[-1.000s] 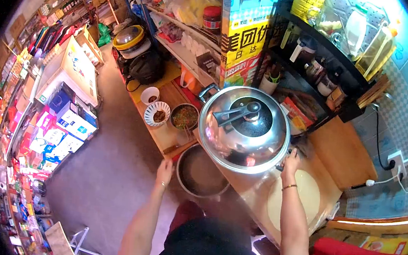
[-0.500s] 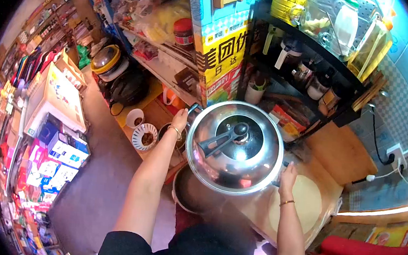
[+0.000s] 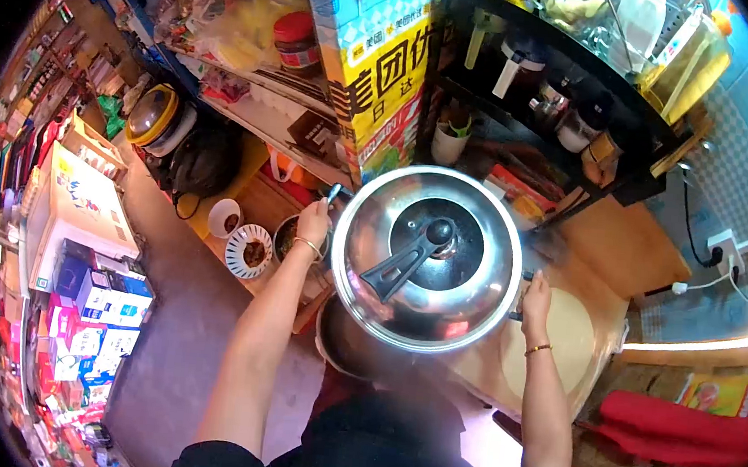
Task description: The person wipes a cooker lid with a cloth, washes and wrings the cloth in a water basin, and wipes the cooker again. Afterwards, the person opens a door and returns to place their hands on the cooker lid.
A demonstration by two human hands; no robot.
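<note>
A large pan with a shiny domed lid [image 3: 482,235] is between my hands, the lid's black handle [image 3: 402,268] pointing down-left. My left hand [image 3: 313,225] is closed on the pan's handle at its left side. On the right, my right hand [image 3: 535,305] is closed on the opposite handle. A flat round sheet of dough [image 3: 566,342] lies on the counter beneath my right forearm. Below the pan, a dark round pot [image 3: 336,342] is partly hidden by the lid and my body.
Left of my left hand stand a striped bowl [image 3: 248,251] of brown food and a white cup [image 3: 224,217]. A black rack [image 3: 530,104] with jars rises behind the pan. Stacked boxes [image 3: 97,306] are at the far left.
My left hand has risen from low by the counter edge and taken the pan's left handle. The lidded pan has shifted slightly left in view, and the lid handle has turned downward.
</note>
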